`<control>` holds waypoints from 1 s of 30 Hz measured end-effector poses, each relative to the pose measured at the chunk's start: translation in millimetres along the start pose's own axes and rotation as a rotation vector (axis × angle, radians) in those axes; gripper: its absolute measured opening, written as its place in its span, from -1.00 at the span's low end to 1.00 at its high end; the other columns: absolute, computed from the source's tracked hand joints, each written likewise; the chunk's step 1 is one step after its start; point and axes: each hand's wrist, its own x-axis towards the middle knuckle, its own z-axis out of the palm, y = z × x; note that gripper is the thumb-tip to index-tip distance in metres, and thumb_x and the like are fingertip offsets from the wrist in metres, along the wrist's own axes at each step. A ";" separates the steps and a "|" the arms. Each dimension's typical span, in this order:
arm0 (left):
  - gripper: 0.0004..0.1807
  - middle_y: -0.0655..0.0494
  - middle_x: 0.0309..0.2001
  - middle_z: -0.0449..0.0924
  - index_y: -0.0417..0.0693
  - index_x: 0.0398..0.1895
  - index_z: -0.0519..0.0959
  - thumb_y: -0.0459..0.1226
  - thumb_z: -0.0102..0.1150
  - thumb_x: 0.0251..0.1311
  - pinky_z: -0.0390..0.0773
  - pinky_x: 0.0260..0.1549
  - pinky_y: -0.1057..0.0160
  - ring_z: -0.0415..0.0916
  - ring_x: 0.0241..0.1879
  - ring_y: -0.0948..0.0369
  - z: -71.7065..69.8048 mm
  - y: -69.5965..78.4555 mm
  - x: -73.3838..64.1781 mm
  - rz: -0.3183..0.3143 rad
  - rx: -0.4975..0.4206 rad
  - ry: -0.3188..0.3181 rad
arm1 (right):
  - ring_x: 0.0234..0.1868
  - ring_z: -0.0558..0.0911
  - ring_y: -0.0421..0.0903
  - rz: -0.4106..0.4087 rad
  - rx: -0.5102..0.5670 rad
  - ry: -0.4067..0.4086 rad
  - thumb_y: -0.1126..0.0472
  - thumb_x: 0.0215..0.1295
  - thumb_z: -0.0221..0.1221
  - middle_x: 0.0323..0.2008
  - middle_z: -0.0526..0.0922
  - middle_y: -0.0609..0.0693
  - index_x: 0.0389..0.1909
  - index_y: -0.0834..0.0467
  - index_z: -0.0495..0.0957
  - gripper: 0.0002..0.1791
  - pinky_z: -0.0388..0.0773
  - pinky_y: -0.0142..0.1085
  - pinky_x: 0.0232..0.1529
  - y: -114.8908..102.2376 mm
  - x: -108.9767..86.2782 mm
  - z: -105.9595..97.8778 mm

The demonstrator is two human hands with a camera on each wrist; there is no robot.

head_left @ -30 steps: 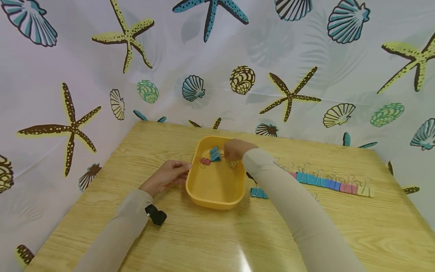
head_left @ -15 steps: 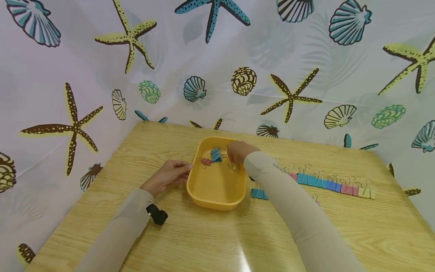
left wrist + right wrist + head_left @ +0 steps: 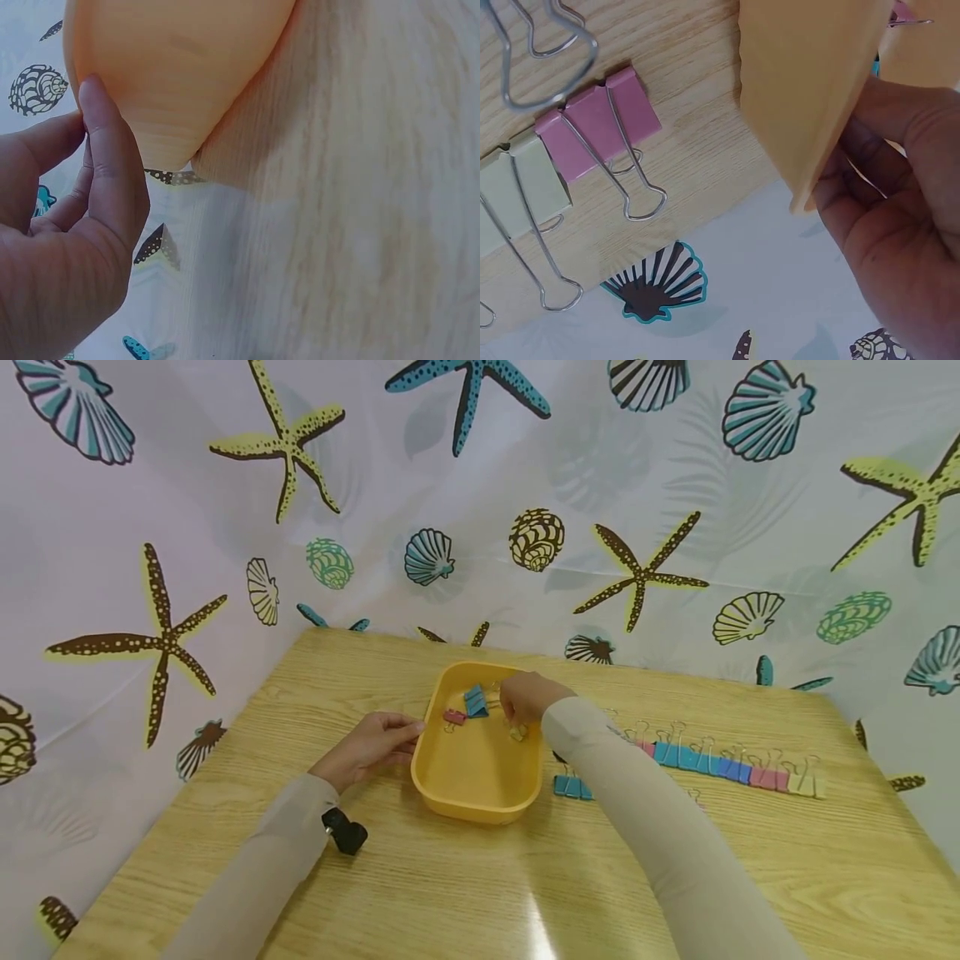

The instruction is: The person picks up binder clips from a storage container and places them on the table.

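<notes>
A yellow plastic bin (image 3: pixel 472 777) stands on the wooden table. My left hand (image 3: pixel 378 743) pinches its left rim between thumb and fingers, as the left wrist view shows up close. Inside the bin, near its right wall, my right hand (image 3: pixel 525 695) reaches down and pinches a small pale yellow binder clip (image 3: pixel 517 732). The bin's wall hides those fingertips in the right wrist view, where the right hand (image 3: pixel 900 187) is seen from behind. A blue binder clip (image 3: pixel 476 702) and a small pink binder clip (image 3: pixel 454 717) lie farther left on the bin floor.
Right of the bin runs a row of binder clips in several colours, among them blue clips (image 3: pixel 686 756) and a yellow one (image 3: pixel 806 783). A teal clip (image 3: pixel 572 787) lies nearer, partly behind the right sleeve. A patterned cloth (image 3: pixel 480 527) hangs behind the table.
My right hand has shifted slightly right inside the bin, and the yellow clip at its fingertips has moved a little nearer and turned. The left hand keeps its hold on the rim.
</notes>
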 end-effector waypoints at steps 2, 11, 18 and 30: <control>-0.54 -0.11 -0.15 0.59 -0.46 0.17 0.40 -0.23 0.04 0.40 0.66 -0.26 0.31 0.61 -0.29 0.22 0.6 0.2 0.6 0.005 0.015 -0.002 | -0.34 0.57 -0.13 -0.025 0.000 0.010 0.27 0.18 0.33 -0.38 0.65 -0.09 -0.44 0.12 0.69 -0.96 0.59 -0.27 -0.20 0.8 -2.4 -0.3; -0.54 -0.17 -0.08 0.57 -0.42 0.20 0.40 -0.22 0.03 0.41 0.66 -0.24 0.30 0.61 -0.26 0.19 0.7 -3.0 0.8 0.023 0.040 -0.007 | -0.37 0.56 -0.13 -0.208 -0.064 0.105 0.31 0.29 0.21 -0.42 0.65 -0.07 -0.42 0.11 0.65 -0.89 0.57 -0.30 -0.20 -8.7 -5.7 3.5; -0.53 -0.13 -0.12 0.56 -0.42 0.20 0.39 -0.21 0.02 0.41 0.66 -0.25 0.32 0.60 -0.26 0.20 0.9 -2.5 -0.3 0.017 0.030 0.006 | -0.38 0.55 -0.15 -0.246 -0.085 0.181 0.28 0.32 0.19 -0.43 0.64 -0.10 -0.44 0.10 0.67 -0.84 0.55 -0.32 -0.26 -28.2 -20.2 -3.3; -0.51 -0.09 -0.15 0.57 -0.43 0.21 0.38 -0.19 0.03 0.41 0.65 -0.26 0.32 0.60 -0.28 0.21 3.8 -1.1 -2.4 0.025 0.035 -0.010 | -0.35 0.62 -0.20 -0.294 0.091 0.368 0.19 0.33 0.20 -0.29 0.72 -0.12 -0.28 0.04 0.73 -0.87 0.59 -0.33 -0.24 -26.7 -45.1 -11.7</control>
